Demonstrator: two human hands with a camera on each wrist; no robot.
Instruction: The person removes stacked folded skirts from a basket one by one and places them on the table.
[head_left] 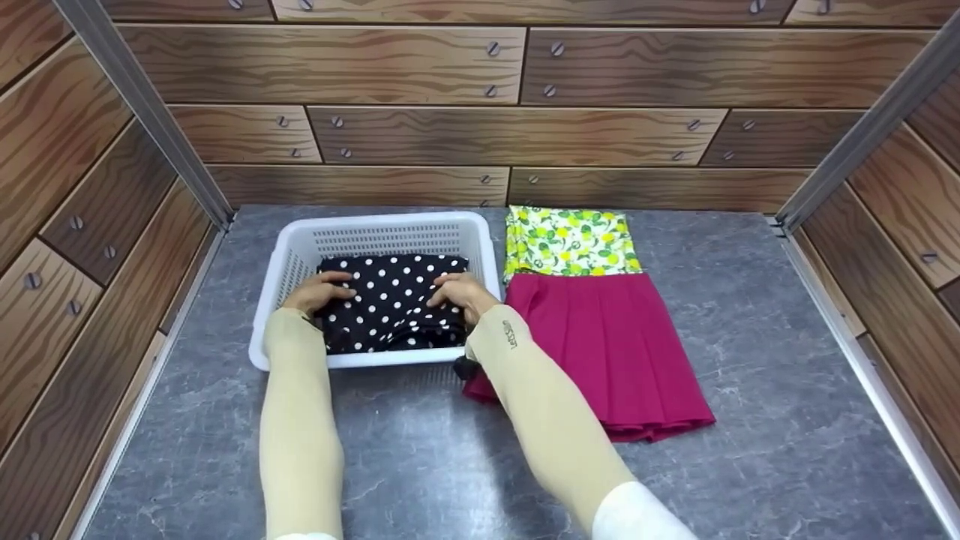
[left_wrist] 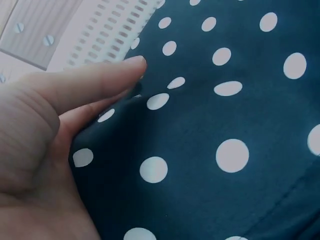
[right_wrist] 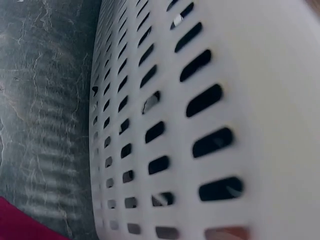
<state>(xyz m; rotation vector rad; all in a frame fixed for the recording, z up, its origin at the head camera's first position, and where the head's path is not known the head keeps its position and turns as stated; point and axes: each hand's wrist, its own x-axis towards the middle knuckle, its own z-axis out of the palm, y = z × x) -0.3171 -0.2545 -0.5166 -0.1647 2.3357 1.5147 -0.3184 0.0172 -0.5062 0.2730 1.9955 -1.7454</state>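
Observation:
A folded black cloth with white polka dots (head_left: pixel 397 292) lies inside a white plastic basket (head_left: pixel 259 330). At the cloth's left edge my left hand (head_left: pixel 319 294) grips it. In the left wrist view the thumb (left_wrist: pixel 107 82) lies along the dotted fabric (left_wrist: pixel 200 130), other fingers partly hidden behind it. My right hand (head_left: pixel 466 292) holds the cloth's right edge, thumb and fingers over the top, within the basket's right wall. The right wrist view is filled mostly by the slotted basket wall (right_wrist: pixel 165 120); that hand is almost wholly hidden there behind the slots.
Right of the basket a magenta pleated skirt (head_left: pixel 607 352) lies flat on the grey marbled table (head_left: pixel 772 360). Behind it is a folded cloth with a yellow and green lemon print (head_left: pixel 574 240). Wood-patterned panels (head_left: pixel 420 135) enclose the back and sides.

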